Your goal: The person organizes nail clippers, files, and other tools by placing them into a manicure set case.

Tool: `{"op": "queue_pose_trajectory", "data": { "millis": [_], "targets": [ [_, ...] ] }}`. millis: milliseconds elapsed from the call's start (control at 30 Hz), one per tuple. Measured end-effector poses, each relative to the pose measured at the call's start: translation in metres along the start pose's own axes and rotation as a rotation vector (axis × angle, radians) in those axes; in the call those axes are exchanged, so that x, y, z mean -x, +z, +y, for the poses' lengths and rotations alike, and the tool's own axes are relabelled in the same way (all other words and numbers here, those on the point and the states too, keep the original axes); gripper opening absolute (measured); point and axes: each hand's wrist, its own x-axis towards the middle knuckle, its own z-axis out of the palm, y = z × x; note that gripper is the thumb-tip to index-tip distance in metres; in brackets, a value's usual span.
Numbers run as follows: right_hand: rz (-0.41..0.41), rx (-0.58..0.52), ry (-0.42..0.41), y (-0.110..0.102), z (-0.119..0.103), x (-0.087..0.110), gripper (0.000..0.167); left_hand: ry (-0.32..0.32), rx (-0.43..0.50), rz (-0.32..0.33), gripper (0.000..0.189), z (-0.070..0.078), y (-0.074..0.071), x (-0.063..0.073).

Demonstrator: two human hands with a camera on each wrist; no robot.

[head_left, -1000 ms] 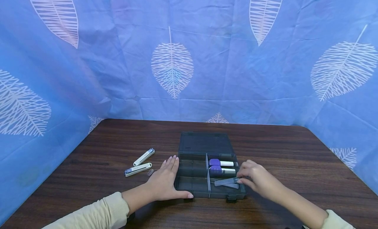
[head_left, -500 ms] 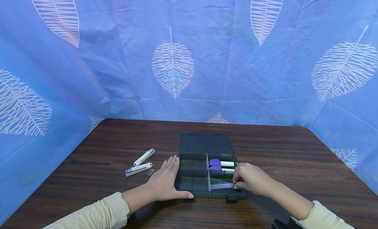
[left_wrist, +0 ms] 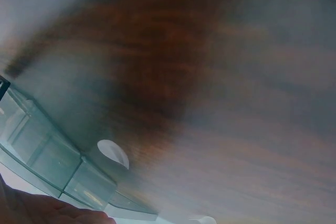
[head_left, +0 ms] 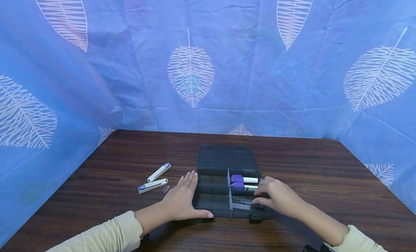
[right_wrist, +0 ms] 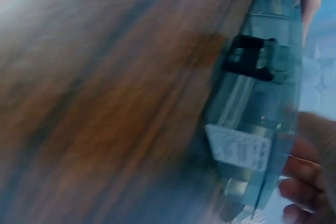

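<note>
A dark translucent divider box (head_left: 224, 157) lies with its lid folded back. My left hand (head_left: 180, 202) rests flat along its left side, thumb stretched across the front edge. At the right wall, my right hand (head_left: 276, 196) hovers over the front right compartment with loosely bent fingers, holding nothing visible. Beneath those fingers lie pale grey flat strips (head_left: 242, 206), partly hidden. Behind them sit two purple bottles with white caps, the rear one (head_left: 237, 178) and the front one (head_left: 238, 187), like nail polish. The right wrist view shows my fingers (right_wrist: 302, 190) beside the box wall (right_wrist: 283, 103).
Two white nail clippers, the farther one (head_left: 159, 172) and the nearer one (head_left: 152, 186), lie left of the box on the brown table (head_left: 130, 151). A small clear piece (head_left: 166, 189) sits near my left hand. A black latch (head_left: 255, 218) projects from the box front.
My right hand lowered the grey strip into the front right compartment and let go of it; the fingers have since spread slightly. The left hand has stayed put.
</note>
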Motion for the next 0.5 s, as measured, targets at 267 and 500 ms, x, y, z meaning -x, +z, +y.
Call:
{"op": "queue_pose_trajectory", "data": {
  "millis": [267,500],
  "targets": [
    [0.114,0.007,0.113,-0.004,-0.001,0.012,0.075,0.008,-0.006,0.000,0.119,0.000,0.000,0.000],
    [-0.063,-0.048,0.167,-0.003,0.006,0.022,0.112,0.009,-0.010,0.005,0.119,-0.001,0.001,0.001]
  ]
}}
